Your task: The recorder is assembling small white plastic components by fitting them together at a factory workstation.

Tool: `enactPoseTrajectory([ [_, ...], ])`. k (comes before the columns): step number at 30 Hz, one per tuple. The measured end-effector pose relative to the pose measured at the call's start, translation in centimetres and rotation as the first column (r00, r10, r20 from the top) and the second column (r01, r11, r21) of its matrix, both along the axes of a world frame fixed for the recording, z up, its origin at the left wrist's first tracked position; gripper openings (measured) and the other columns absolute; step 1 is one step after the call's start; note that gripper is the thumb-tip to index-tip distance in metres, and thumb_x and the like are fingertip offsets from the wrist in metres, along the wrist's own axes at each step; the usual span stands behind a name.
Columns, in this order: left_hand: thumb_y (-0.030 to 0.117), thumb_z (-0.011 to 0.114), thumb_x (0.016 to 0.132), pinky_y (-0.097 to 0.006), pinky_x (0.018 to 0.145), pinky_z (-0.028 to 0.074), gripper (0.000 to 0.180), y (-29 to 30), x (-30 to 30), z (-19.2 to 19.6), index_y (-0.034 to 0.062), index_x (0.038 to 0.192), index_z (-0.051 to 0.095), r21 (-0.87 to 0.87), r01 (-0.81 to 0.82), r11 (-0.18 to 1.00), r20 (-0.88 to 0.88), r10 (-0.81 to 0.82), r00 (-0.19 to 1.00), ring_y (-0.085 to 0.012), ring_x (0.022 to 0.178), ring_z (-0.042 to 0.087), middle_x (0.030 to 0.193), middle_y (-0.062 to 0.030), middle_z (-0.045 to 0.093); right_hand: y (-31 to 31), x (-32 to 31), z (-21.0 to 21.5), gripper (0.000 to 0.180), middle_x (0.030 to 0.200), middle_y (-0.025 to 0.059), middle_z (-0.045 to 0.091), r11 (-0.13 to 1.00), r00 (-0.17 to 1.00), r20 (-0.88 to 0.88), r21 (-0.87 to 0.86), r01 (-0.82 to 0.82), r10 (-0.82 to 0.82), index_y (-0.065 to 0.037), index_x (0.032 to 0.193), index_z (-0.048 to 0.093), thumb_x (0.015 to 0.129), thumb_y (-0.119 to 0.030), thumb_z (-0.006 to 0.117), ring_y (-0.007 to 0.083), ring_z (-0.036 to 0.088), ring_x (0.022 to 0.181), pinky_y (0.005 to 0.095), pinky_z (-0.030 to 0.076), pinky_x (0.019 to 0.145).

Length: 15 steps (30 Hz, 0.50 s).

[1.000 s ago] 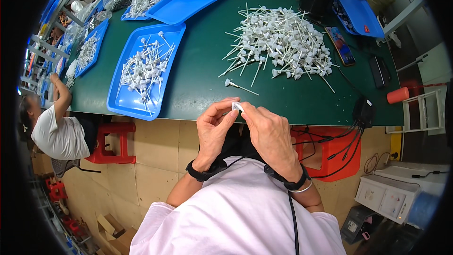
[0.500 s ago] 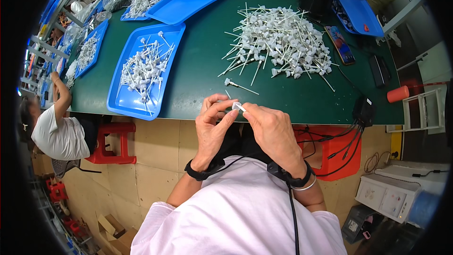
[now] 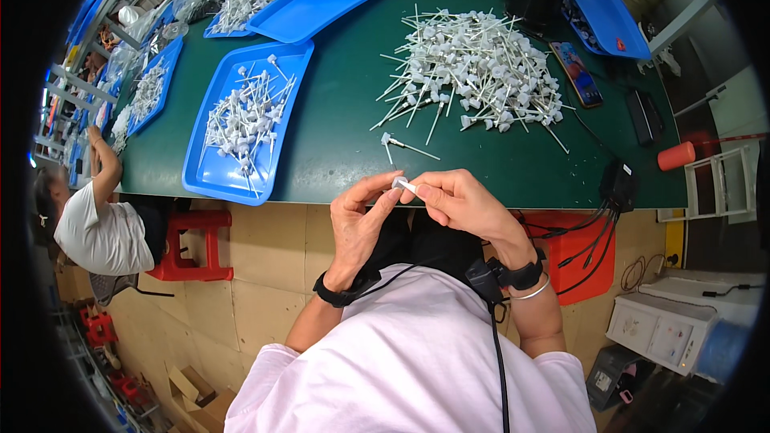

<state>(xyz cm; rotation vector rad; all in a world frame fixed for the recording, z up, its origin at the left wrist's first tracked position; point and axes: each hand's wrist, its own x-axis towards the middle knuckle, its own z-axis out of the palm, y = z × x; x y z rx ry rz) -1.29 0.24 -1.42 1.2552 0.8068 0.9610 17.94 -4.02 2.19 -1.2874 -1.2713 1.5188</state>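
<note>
Pinching white piece [image 3: 399, 183], 2 bare hands [image 3: 357, 223] [image 3: 472, 207]

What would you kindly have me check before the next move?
1. Left-hand grip on the small white plastic piece: ok, pinched between thumb and fingers.
2. Right-hand grip on the white tapered end beside it: ok, also pinched.
3. Held piece free of cracks: cannot tell, too small and partly covered.
4. Shallow blue rectangular plastic tray resting on the green tabletop: ok.
5. White long-stemmed pieces in that tray lined up: not ok, jumbled.
6. Single white stemmed piece gathered into the large white pile: not ok, lying apart.
</note>
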Motion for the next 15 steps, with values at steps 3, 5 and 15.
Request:
enactPoseTrajectory([
  [3, 0.000, 0.069, 0.090, -0.027, 0.090, 0.053, 0.027, 0.0, 0.0, -0.1, -0.0031, 0.117, 0.067, -0.008, -0.018, 1.000, 0.001, 0.018, 1.000, -0.0149, 0.097, 0.068, 0.105, -0.0107, 0.071, -0.2, -0.9, -0.3, 0.026, 0.058, 0.0066, 0.056, 0.995, 0.992, 0.086, 0.043, 0.088, -0.091, 0.000, 0.096, 0.066, 0.101, -0.022, 0.054, 0.0170, 0.055, 0.050, 0.0338, 0.042, 0.050],
  [5, 0.001, 0.070, 0.090, -0.026, 0.090, 0.053, 0.028, -0.2, 0.4, 0.4, -0.0032, 0.117, 0.067, -0.075, -0.039, 0.996, 0.068, 0.044, 0.997, -0.0148, 0.098, 0.068, 0.105, -0.0105, 0.071, -0.5, -1.9, 0.2, 0.023, 0.061, 0.0124, 0.059, 0.964, 0.934, 0.290, 0.224, 0.146, -0.209, -0.001, 0.095, 0.064, 0.100, -0.021, 0.054, 0.0279, 0.058, 0.054, 0.0384, 0.044, 0.052],
  [15, 0.002, 0.071, 0.090, -0.023, 0.086, 0.052, 0.027, -0.3, 0.4, -0.2, -0.0016, 0.117, 0.068, -0.082, -0.064, 0.995, 0.112, 0.073, 0.991, -0.0122, 0.096, 0.067, 0.106, -0.0089, 0.072, -1.5, -3.3, 1.9, 0.014, 0.075, 0.0184, 0.064, 0.854, 0.732, 0.554, 0.516, 0.074, -0.398, -0.004, 0.103, 0.060, 0.097, -0.016, 0.056, 0.0401, 0.063, 0.068, 0.0481, 0.045, 0.056],
])
